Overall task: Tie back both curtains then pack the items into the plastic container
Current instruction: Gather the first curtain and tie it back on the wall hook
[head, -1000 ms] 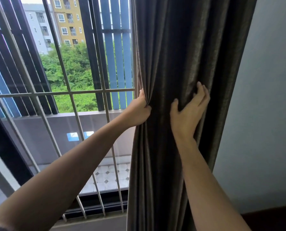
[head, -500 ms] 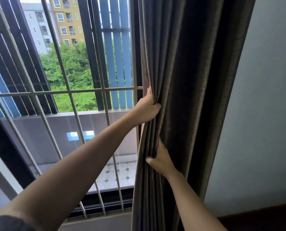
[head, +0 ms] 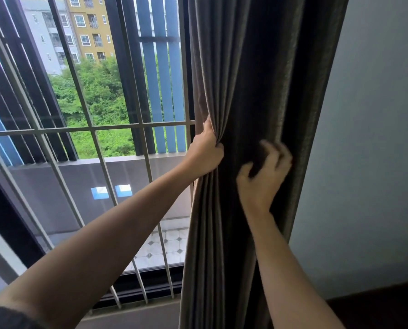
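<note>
- Daylight comes through a tall window with pale metal security bars [head: 96, 148]; beyond them I see green trees, apartment blocks and a tiled balcony floor below.
- To the right stands a plain grey-blue wall [head: 369, 138], and the heavy dark grey-brown pleated curtain [head: 257, 67] hangs bunched between the window and that wall.
- No table, tie-back or plastic container shows from where I look, so the packing part of the job lies elsewhere.
- My left hand [head: 206, 150] is closed in a fist around the curtain's window-side edge, pinching the folds to keep them from spreading back over the glass.
- My right hand [head: 263, 172] lies against the front of the gathered cloth with fingers curled and partly spread; it is blurred, so I cannot tell whether it grips a fold or only presses.
- I judge that I am collecting the pleats into one tight bundle, which a tie could then go around.
</note>
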